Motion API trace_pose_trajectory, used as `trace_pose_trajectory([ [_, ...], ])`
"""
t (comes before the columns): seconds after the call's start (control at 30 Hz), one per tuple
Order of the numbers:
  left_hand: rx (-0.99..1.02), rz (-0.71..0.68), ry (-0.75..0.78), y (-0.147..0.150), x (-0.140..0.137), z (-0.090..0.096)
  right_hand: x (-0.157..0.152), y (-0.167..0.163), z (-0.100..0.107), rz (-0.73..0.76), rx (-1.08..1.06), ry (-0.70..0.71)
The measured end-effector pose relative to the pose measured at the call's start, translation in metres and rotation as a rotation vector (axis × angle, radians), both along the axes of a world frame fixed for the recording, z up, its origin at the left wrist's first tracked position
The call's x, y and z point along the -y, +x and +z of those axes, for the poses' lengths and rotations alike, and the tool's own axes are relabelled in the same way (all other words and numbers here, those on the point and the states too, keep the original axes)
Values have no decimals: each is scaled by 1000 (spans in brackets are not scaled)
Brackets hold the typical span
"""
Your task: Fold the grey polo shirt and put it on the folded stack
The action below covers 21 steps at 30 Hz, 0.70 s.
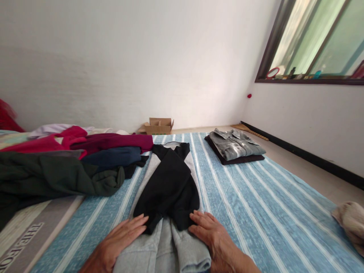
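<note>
The left hand [118,239] is laid flat, fingers apart, on the grey part of a grey and black sweatshirt [167,197]. The right hand [209,233] is pressed flat too, fingers spread, by the black sleeve end. Nothing is gripped. The sweatshirt is spread on a blue striped sheet [256,212]. The folded sleeves could be pulled crooked if the hands slide. A heap of unfolded clothes [71,163] is seen to the left and could get mixed in. Farther off, a folded grey shirt [236,146] and a cardboard box [159,126] are seen.
</note>
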State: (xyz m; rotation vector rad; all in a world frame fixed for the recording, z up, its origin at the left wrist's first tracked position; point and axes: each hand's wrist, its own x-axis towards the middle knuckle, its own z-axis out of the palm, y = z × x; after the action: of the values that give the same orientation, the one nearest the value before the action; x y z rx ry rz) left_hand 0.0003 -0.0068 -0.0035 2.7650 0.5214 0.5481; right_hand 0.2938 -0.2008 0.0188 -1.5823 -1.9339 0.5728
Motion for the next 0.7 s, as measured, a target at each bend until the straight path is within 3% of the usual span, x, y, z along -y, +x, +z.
trace_pose_trajectory([
  [0.37,-27,-24,35,-5,-3,-8,-2,1,2,25,10,-18],
  [0.7,-34,-32,51,2,12,15,-6,7,-16,64,51,24],
])
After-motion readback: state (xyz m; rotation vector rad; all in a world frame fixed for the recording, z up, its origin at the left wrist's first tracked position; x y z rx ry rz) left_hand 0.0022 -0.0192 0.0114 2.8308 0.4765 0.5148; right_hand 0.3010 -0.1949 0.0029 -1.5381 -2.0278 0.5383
